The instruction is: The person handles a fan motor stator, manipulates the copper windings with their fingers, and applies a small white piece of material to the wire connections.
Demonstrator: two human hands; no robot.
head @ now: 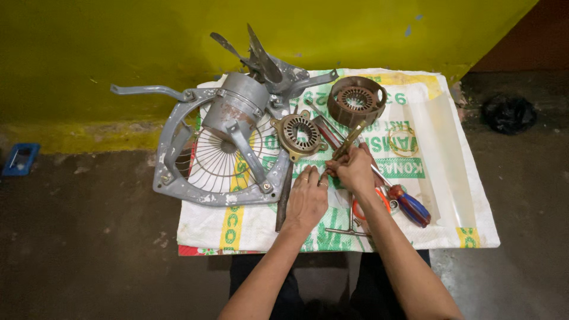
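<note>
Leftmost, a small blue case [20,159] lies on the dark floor [89,249] by the yellow wall [118,47]. Next comes a grey fan frame [172,160] with a wire guard [222,160], resting half on the floor and half on a white woven sack [450,178] spread flat. A grey motor housing [237,106] sits on the frame, and bent fan blades [264,62] rise behind it against the wall. Just right of the guard lies a round brass-coloured end plate [299,135] with slots, and below it a long dark rod [284,195] runs toward the person.

The left hand [307,198] lies palm down on the sack, fingers spread and loose, gripping nothing; its fingertips touch the right hand [354,169]. The right hand is clenched around a brass-coloured tool [351,139] that points up and away toward the wall. Beyond it, near the sack's far edge, stands a rusty stator ring [355,101] with a toothed core. Under the right wrist lie orange-handled scissors [379,201], a thin metal T-shaped key [349,228], and a red and blue screwdriver [412,207] just beside them. A small coil of copper wire [403,141] lies further right on the sack, and a black crumpled bag [508,114] sits on the floor at the far right
</note>
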